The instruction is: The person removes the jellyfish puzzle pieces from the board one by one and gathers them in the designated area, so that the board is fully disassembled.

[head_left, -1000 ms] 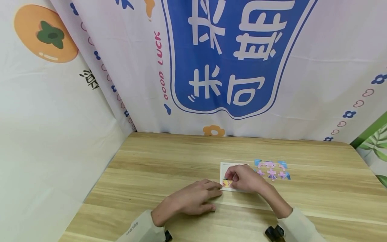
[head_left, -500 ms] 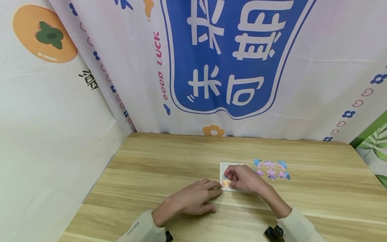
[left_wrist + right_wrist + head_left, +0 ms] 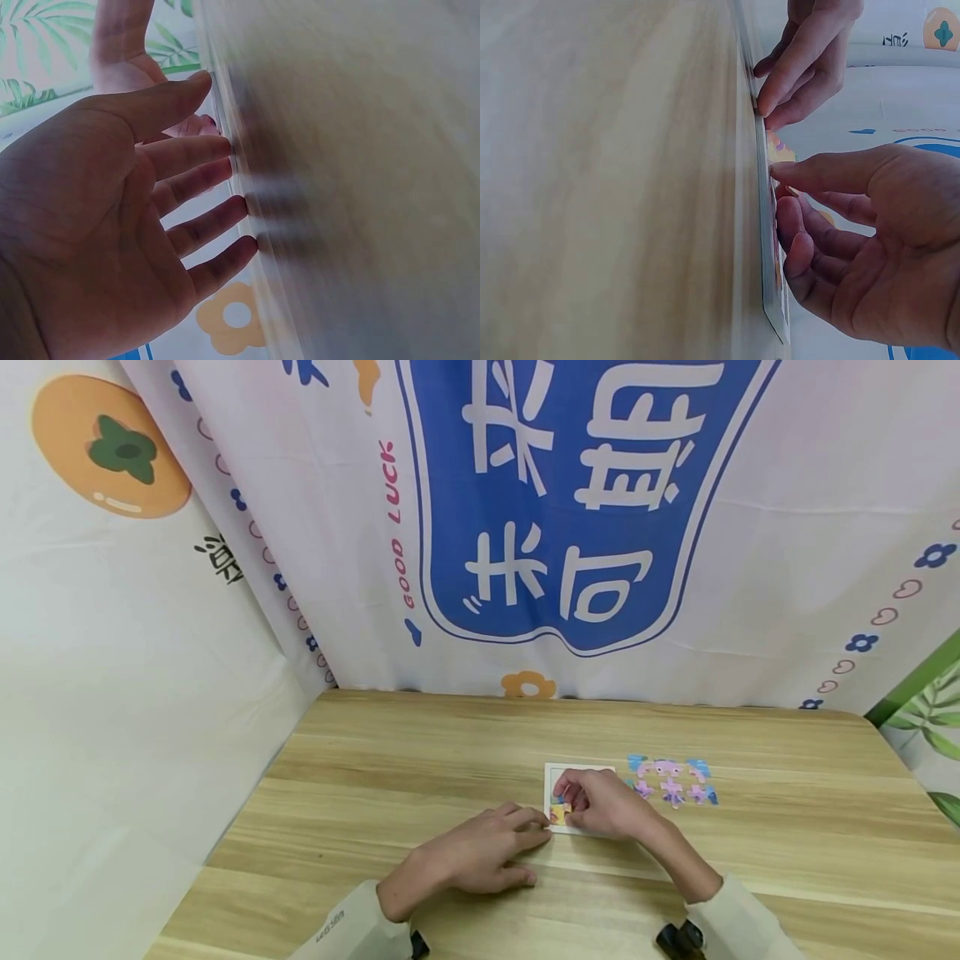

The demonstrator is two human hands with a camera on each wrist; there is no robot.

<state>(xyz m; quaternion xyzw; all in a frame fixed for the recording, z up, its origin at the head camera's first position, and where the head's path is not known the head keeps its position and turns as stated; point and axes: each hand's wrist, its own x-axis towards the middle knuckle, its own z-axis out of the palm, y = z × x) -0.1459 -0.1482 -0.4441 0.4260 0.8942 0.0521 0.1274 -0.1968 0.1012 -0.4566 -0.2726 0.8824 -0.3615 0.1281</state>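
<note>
A white-bordered puzzle tray (image 3: 548,781) lies flat on the wooden table, with yellow puzzle pieces (image 3: 557,814) in its near left corner. My right hand (image 3: 611,803) is over the tray and pinches a puzzle piece there between thumb and fingers, mostly hidden by the fingertips. In the right wrist view the thumb (image 3: 787,171) presses low against the tray's edge (image 3: 768,255). My left hand (image 3: 487,850) rests on the table with its fingers spread, the fingertips at the tray's near left corner. In the left wrist view its palm (image 3: 97,217) shows nothing held.
Several loose puzzle pieces (image 3: 673,787), pink and blue, lie in rows on the table just right of the tray. A printed cloth (image 3: 360,552) hangs behind the table (image 3: 390,760), and another covers the left side.
My right fingertips have shifted very slightly left over the yellow pieces, keeping their pinch. The left hand stays in place at the tray's corner.
</note>
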